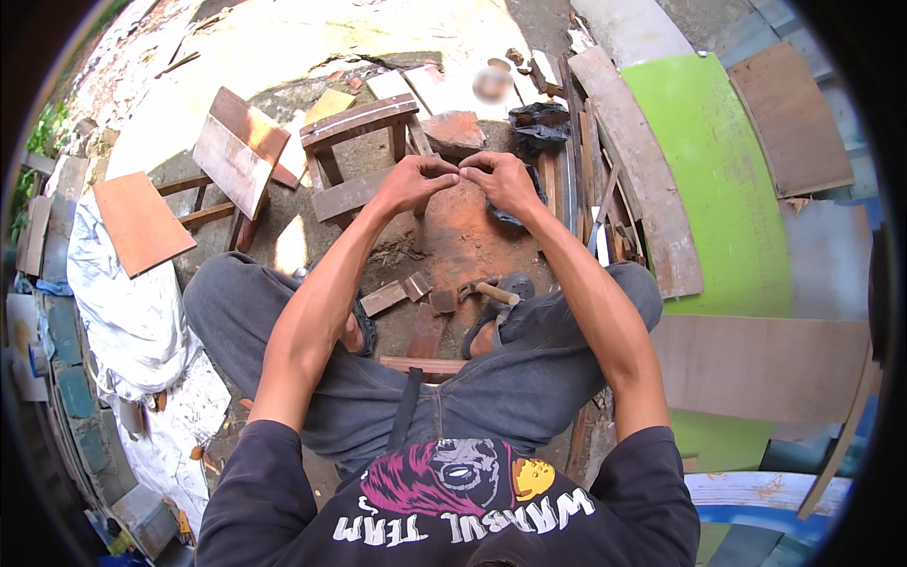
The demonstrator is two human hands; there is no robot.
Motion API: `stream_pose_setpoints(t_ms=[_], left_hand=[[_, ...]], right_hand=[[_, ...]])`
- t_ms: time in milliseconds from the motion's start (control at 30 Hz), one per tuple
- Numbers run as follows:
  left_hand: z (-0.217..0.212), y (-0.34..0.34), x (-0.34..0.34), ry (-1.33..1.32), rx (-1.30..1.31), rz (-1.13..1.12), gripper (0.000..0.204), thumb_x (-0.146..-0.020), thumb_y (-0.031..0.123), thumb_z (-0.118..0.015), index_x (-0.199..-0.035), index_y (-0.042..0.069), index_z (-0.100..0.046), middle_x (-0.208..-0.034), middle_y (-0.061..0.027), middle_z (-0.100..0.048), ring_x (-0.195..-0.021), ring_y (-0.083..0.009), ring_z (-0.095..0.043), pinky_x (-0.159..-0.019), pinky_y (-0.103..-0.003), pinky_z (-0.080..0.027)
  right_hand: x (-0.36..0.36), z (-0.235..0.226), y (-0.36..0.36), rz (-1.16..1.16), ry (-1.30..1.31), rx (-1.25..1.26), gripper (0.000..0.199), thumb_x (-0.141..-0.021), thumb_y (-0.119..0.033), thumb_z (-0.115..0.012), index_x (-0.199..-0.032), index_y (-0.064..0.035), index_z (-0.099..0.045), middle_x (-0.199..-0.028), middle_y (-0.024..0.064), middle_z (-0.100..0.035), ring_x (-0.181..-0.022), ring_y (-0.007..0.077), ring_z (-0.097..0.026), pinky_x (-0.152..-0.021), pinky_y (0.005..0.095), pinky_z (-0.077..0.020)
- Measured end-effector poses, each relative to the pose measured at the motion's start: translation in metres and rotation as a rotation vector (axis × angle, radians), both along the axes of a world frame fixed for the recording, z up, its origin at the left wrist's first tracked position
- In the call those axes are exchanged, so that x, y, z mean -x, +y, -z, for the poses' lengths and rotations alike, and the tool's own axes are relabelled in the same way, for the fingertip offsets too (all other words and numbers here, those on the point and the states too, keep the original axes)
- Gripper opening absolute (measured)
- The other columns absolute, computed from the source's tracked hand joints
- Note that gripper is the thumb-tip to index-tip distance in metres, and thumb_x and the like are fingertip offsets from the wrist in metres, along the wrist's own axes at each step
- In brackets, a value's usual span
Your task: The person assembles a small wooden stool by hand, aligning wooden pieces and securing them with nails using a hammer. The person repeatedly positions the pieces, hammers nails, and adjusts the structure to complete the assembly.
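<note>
My left hand (416,182) and my right hand (501,181) meet in front of me with their fingertips pinched together. Whatever lies between the fingers is too small to make out. Just left of my left hand stands a small wooden frame like a stool (361,121), with a curved top rail and a lower board. Beyond my right hand is a crumpled black plastic bag (540,125). A hammer (495,293) with a wooden handle lies by my right foot, beside small wood blocks (385,299). A reddish board (427,331) lies between my feet.
On the left are a two-tone board (242,151), an orange-brown board (142,223) and a white cloth (125,312). Stacked wood strips (572,142), a bright green panel (704,161) and a brown panel (765,367) line the right. A broken brick-coloured slab (453,132) lies ahead.
</note>
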State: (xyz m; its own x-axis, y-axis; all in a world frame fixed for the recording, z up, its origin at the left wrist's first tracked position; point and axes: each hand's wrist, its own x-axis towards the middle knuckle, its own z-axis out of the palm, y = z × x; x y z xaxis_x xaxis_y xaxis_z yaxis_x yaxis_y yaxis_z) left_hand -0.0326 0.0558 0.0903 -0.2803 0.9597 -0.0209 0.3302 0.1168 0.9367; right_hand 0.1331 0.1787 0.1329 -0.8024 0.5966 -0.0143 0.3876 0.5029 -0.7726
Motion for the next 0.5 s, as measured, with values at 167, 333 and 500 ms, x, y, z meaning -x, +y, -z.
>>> stream_pose_setpoints(t_ms=[167,333,500], left_hand=[[-0.015,-0.002,0.004,-0.007,0.048,0.096,0.029,-0.089,0.028,-0.072,-0.106,0.005,-0.075,-0.097,-0.0094,-0.075,-0.09,-0.0168,-0.069,-0.081,-0.032,-0.053],[0.012,-0.015,0.017,-0.084,0.135,-0.142,0.027,-0.092,0.025,-0.07,-0.108,0.004,-0.074,-0.099,-0.0085,-0.076,-0.091,-0.0166,-0.069,-0.083,-0.03,-0.052],[0.032,-0.015,0.02,-0.004,0.131,-0.323,0.03,-0.09,0.027,-0.071,-0.107,0.003,-0.073,-0.099,-0.0096,-0.075,-0.092,-0.0171,-0.069,-0.084,-0.03,-0.051]], right_hand=[[0.008,0.009,-0.01,0.061,0.063,0.039,0.023,-0.089,-0.024,-0.07,-0.102,-0.0052,-0.075,-0.087,0.0131,-0.074,-0.081,0.0213,-0.07,-0.077,0.0334,-0.0529],[0.008,0.049,-0.015,0.072,-0.141,0.122,0.043,-0.088,-0.033,-0.068,-0.123,-0.0071,-0.066,-0.103,0.0198,-0.071,-0.093,0.0312,-0.07,-0.084,0.038,-0.0529],[-0.062,0.157,-0.022,-0.118,-0.963,0.003,0.053,-0.085,-0.038,-0.069,-0.125,-0.0037,-0.063,-0.121,0.0233,-0.065,-0.114,0.0384,-0.062,-0.096,0.045,-0.05]])
